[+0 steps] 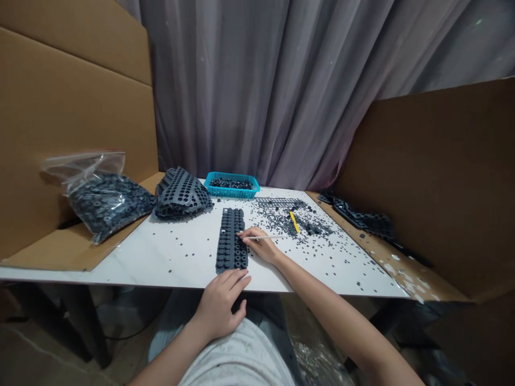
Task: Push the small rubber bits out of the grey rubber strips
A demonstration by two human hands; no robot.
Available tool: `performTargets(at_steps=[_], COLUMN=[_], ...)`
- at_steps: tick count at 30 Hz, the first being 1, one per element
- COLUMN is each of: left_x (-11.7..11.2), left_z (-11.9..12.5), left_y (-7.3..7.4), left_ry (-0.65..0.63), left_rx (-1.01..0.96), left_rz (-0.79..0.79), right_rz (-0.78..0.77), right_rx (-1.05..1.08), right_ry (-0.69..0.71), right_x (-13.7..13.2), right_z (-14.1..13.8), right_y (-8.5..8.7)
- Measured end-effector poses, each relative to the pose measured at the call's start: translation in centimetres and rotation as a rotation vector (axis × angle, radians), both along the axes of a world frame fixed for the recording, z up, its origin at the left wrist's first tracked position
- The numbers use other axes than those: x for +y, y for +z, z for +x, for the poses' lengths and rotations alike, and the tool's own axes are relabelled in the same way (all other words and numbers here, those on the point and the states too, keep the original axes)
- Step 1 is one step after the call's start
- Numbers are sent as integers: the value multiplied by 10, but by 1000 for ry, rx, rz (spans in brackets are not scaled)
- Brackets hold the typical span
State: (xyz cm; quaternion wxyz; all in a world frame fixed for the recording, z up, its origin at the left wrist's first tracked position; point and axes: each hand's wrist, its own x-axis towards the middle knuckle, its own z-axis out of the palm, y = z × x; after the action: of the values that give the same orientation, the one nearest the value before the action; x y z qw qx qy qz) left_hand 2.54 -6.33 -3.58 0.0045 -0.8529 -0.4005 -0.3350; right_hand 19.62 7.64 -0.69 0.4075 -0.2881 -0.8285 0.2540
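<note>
A dark rubber sheet of round moulded parts (231, 241) lies lengthwise before me on the white table. My right hand (259, 244) is over its right side, fingers closed around a thin pale stick (267, 237). The stick's near-left end points at the sheet; its tip is partly hidden by my fingers. At the table's front edge rests my left hand (223, 300), fingers stretched out and touching or close to the sheet's near end. Nothing shows in its grasp.
Many small black bits surround a yellow-handled tool (294, 222) on the right. A blue basket (232, 191) of dark parts stands behind, with stacked perforated sheets (183, 193) and a plastic bag of parts (108, 201) to the left. Cardboard walls (438, 187) flank the table.
</note>
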Motion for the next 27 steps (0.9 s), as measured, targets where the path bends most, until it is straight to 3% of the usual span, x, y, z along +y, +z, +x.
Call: performTargets(at_steps=[5,10,15,18,20,24,27], left_x=[1,1,1,1,1,1,1], left_z=[0,0,0,0,0,0,1], left_y=[0,0,0,0,0,0,0], left_ry=[0,6,0,0,-3,-1,2], left_rx=[10,13,14,16,17,10,7], left_rz=[3,2,-4,-6,-5,0,0], right_rz=[30,162,229,195,152,33,-49], right_rx=[-48,-281,-423,-398,-294,-29,22], right_ry=[-30,-144,-317,-443,-412,-148,-37], right_x=[1,-1,7,16,20,17,13], right_z=[0,-1,-2,-1,0,1,-1], right_y=[-1,1,1,-2,-4,-4,-3])
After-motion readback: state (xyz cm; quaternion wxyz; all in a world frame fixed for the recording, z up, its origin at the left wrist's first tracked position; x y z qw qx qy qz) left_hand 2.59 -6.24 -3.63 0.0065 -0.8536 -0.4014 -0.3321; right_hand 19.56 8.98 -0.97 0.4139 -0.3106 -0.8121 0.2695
